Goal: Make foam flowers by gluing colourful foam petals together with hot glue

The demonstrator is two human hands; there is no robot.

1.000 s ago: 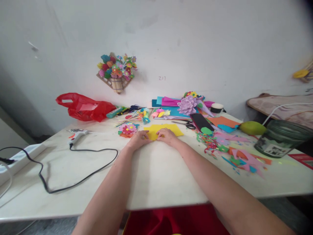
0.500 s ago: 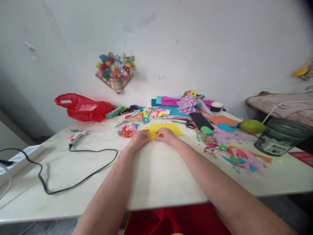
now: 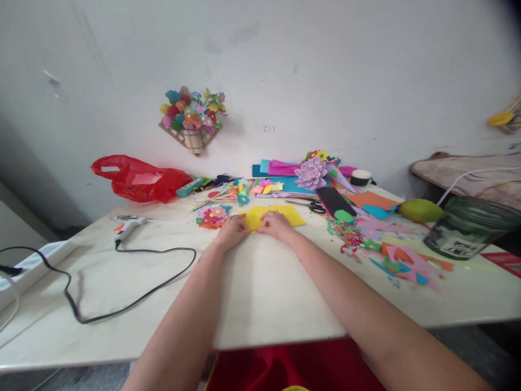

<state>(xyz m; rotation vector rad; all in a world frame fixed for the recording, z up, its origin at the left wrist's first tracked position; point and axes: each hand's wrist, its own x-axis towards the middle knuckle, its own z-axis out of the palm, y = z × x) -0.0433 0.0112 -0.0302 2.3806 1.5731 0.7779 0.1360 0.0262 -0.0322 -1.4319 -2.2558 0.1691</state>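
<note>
A yellow craft sheet lies on the white table in front of me, felt or foam by its look. My left hand is closed on its left near edge, the fingers bent inward. Close beside it, my right hand pinches the near edge with thumb and curled fingers. The palms hide part of the sheet's lower edge. Just left of my left hand sits a cluster of pink and orange flowers. Behind the sheet, to the right, lies a pair of black-handled scissors.
A glue gun with a looping black cord lies left, by a white power strip. A red plastic bag is at the back left. To the right are a phone, paper scraps and a glass jar.
Both hands stay at the yellow sheet's near edge. Only a very slight shift of the fingers shows.
</note>
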